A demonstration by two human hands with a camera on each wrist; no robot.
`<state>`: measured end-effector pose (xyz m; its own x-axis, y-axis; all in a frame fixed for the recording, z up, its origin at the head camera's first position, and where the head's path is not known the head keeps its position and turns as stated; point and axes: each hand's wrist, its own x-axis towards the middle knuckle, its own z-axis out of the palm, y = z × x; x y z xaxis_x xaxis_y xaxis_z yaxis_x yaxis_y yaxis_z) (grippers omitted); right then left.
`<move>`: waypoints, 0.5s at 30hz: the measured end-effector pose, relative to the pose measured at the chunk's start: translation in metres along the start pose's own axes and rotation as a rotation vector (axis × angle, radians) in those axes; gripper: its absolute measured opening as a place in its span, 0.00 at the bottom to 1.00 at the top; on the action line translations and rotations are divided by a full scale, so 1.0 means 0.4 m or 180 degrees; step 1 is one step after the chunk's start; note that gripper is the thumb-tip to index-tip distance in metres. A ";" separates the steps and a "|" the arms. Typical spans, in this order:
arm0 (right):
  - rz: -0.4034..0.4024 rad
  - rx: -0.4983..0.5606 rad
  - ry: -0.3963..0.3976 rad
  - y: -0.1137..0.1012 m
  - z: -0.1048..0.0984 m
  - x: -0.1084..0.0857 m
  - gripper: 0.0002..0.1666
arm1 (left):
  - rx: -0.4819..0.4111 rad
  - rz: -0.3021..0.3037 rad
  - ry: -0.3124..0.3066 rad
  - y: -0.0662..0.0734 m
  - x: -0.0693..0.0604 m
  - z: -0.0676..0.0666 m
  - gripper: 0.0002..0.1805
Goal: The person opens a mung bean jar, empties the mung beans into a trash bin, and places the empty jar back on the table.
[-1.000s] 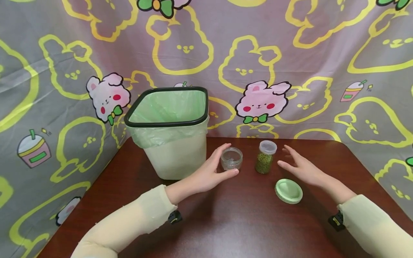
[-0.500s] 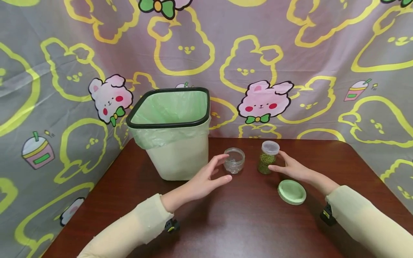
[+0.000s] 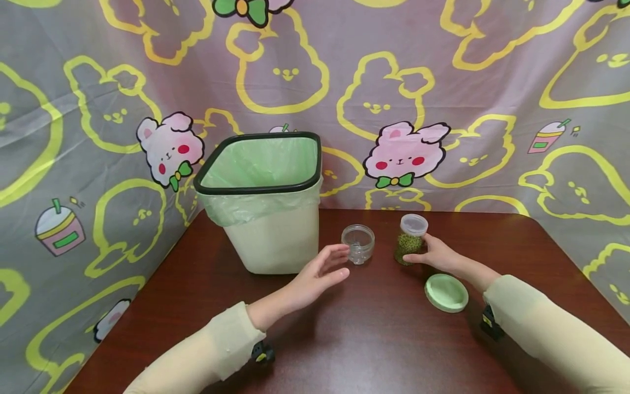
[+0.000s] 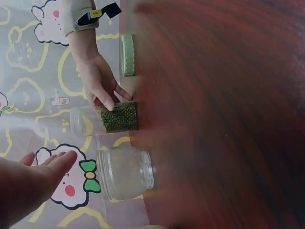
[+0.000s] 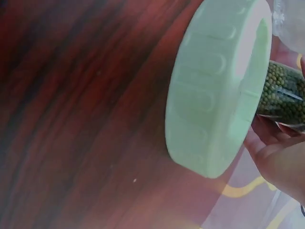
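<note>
A clear jar of green mung beans (image 3: 408, 244) with a translucent lid stands upright on the table. My right hand (image 3: 441, 257) grips its right side, thumb in front and the other fingers behind, partly hidden. To its left sits an open clear glass jar (image 3: 361, 253). Beside that glass jar my left hand (image 3: 315, 279) hovers with fingers extended, holding nothing; in the left wrist view a gap shows between its fingers and the jar. A round pale green lid (image 3: 445, 294) lies in front of the right hand, its hollow side up, and looms large in the right wrist view.
A pale bin (image 3: 275, 235) with a black rim and a green liner bag stands at the back left of the dark wooden table (image 3: 374, 339). Behind the table hangs a printed curtain (image 3: 305, 71) with cartoon rabbits.
My right hand has moved left and taken hold of the bean jar. My left hand has drawn back from around the glass jar, down and slightly left. The jars stay standing.
</note>
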<state>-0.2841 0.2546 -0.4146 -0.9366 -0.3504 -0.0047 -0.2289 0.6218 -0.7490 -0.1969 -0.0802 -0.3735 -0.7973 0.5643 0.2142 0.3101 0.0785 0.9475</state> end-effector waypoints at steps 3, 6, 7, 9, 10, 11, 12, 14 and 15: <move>0.0020 -0.0026 0.0084 0.003 0.005 0.007 0.48 | -0.0107 -0.0014 0.0011 -0.002 0.000 0.005 0.27; -0.0021 -0.0022 0.0155 0.003 0.008 0.011 0.46 | -0.0258 -0.0040 -0.0008 -0.005 0.001 0.009 0.27; -0.0024 -0.0008 0.0175 0.003 0.009 0.012 0.45 | -0.0324 -0.0057 -0.0026 -0.005 0.002 0.011 0.27; -0.0046 0.0011 0.0187 0.004 0.009 0.014 0.44 | -0.0443 -0.0097 -0.0045 -0.006 0.005 0.012 0.27; -0.0055 0.0008 0.0188 0.004 0.009 0.015 0.43 | -0.0506 -0.0118 -0.0049 -0.005 0.008 0.013 0.27; -0.0069 -0.0006 0.0185 0.004 0.008 0.016 0.44 | -0.0561 -0.0131 -0.0054 -0.004 0.011 0.015 0.28; -0.0068 -0.0008 0.0172 0.004 0.008 0.016 0.44 | -0.0616 -0.0161 -0.0046 -0.003 0.015 0.016 0.28; -0.0088 -0.0040 0.0150 0.002 0.006 0.015 0.46 | -0.0725 -0.0197 -0.0026 -0.001 0.023 0.018 0.28; -0.0102 -0.0058 0.0137 0.000 0.006 0.014 0.46 | -0.0780 -0.0210 -0.0022 0.001 0.028 0.019 0.28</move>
<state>-0.2887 0.2510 -0.4161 -0.9392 -0.3400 0.0479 -0.2633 0.6236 -0.7361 -0.2016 -0.0677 -0.3724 -0.8079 0.5702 0.1493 0.1222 -0.0857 0.9888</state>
